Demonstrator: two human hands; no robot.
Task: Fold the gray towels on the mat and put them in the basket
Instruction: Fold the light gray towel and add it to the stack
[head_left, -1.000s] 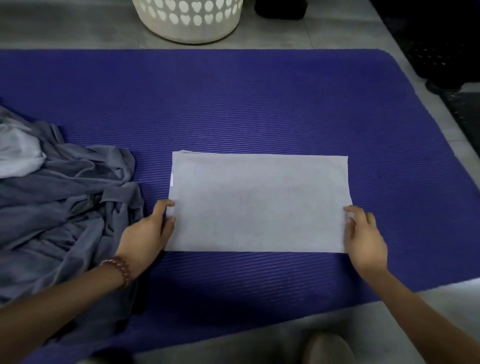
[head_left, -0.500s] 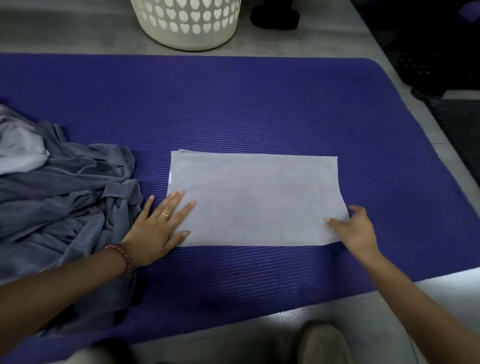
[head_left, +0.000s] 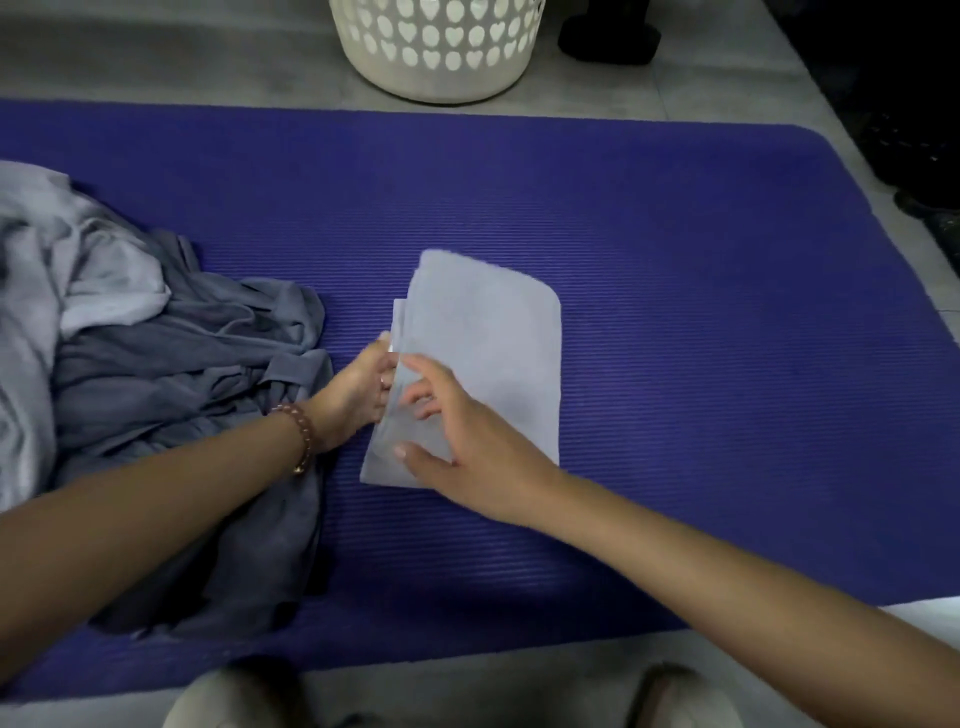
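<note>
A light gray towel (head_left: 498, 353) lies on the purple mat (head_left: 675, 260), doubled over into a tall rectangle with its fold on the right. My left hand (head_left: 353, 395) holds the towel's left edge, thumb on top and fingers hidden under the cloth. My right hand (head_left: 467, 447) reaches across the towel and pinches the top layer's loose edge against the left side. A crumpled pile of gray towels (head_left: 171, 374) sits on the mat just left of my left wrist. The white basket (head_left: 441, 52) with heart-shaped holes stands on the floor beyond the mat.
Gray tiled floor surrounds the mat. A dark object (head_left: 608, 36) sits right of the basket, and more dark items (head_left: 914, 130) line the far right edge. My knees (head_left: 234, 701) show at the bottom of the frame.
My right hand has carried the towel's right edge over to the left, halving its width. My left hand went from lying flat on the cloth to gripping the left edge.
</note>
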